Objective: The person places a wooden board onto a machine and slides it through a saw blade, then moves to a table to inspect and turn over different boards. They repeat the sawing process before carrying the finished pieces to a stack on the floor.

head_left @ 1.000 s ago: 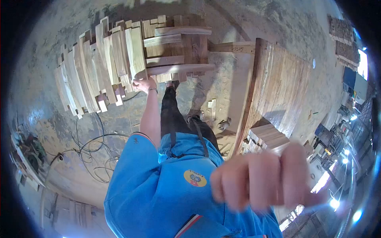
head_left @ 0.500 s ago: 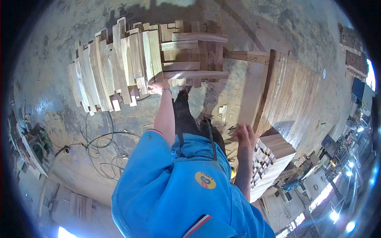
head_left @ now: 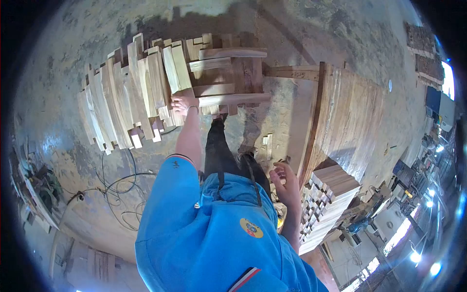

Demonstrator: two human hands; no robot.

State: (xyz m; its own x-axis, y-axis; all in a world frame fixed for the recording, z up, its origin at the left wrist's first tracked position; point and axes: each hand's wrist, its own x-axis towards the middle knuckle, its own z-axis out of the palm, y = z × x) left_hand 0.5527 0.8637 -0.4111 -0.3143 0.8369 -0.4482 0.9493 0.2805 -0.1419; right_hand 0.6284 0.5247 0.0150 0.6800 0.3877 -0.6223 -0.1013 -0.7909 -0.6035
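Closest to my cam is the blue shirt (head_left: 209,233), filling the bottom of the view. Just past it the right hand (head_left: 287,187) hangs at waist level w/ fingers half curled and nothing in them. It sits right beside the block stack (head_left: 328,194), a tidy pile of short wood blocks, close but not touching as far as I can see. On the floor (head_left: 63,146), off to the left side, loose cables (head_left: 119,187) lie in loops. A couple of small offcuts (head_left: 266,142) sit near the feet. Further out the left arm is stretched straight fwd, and the left hand (head_left: 182,103) is at the near end of a pale slat (head_left: 176,70). It looks closed around that end, though fisheye blur makes the finger wrap hard to confirm. That slat is the right-most of the slat pile (head_left: 116,102), long boards leaning side by side in a fan, tilted. Just right of it, touching the pile, is a darker wood frame (head_left: 231,73) w/ cross rails. Beyond the block stack runs a big plank slab (head_left: 352,112), edge-on.
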